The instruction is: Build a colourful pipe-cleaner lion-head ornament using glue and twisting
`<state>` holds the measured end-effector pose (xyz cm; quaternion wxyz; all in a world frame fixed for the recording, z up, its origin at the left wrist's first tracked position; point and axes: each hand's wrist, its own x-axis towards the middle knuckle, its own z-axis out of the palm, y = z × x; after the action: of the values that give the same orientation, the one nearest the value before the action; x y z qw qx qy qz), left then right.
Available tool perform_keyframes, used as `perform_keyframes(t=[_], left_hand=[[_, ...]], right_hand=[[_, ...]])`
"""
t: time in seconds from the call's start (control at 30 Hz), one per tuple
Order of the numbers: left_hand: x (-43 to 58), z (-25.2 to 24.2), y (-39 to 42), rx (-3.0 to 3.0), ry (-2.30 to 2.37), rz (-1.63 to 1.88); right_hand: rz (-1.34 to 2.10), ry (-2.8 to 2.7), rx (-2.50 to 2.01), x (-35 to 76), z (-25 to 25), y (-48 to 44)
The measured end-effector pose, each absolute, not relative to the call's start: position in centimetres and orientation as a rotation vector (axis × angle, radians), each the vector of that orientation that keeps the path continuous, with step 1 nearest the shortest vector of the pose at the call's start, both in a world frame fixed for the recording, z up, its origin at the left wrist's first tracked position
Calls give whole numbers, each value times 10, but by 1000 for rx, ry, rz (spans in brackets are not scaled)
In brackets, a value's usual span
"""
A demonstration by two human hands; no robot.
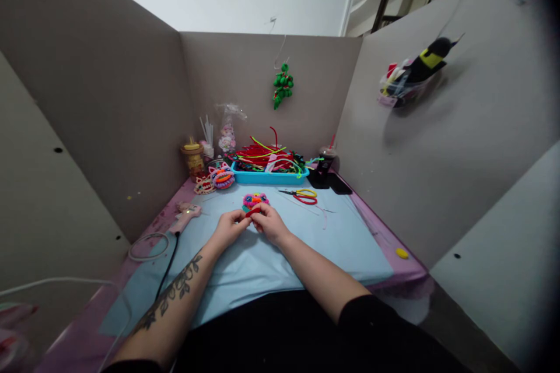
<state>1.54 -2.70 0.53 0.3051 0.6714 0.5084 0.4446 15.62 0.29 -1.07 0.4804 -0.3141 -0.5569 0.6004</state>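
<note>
Between my two hands is a short red piece of pipe cleaner (252, 212), pinched at both ends. My left hand (230, 227) has its thumb and fingers closed at the left end. At the right end, my right hand (270, 224) grips with bent fingers. Just beyond the fingertips lies a pink, orange and blue fuzzy figure (255, 200), partly hidden by my hands. Scissors (304, 196) with yellow and red handles rest to the right of it. A pink glue gun (186, 217) lies left of my left hand.
Behind stands a blue tray (271, 177) piled with red, green and pink pipe cleaners (258, 154). Finished fuzzy figures (221, 176) sit at its left, near a brown-and-yellow jar (193, 160). A drink cup (326, 158) and dark phone (339, 183) are right. Grey partitions enclose the table.
</note>
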Motion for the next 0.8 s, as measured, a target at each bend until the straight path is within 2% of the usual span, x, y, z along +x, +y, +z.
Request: perform_keyframes(t=[0.8], left_hand=[[15, 3, -27, 1821, 1374, 1137]], right_hand=[[1465, -1331, -725, 155, -10, 3]])
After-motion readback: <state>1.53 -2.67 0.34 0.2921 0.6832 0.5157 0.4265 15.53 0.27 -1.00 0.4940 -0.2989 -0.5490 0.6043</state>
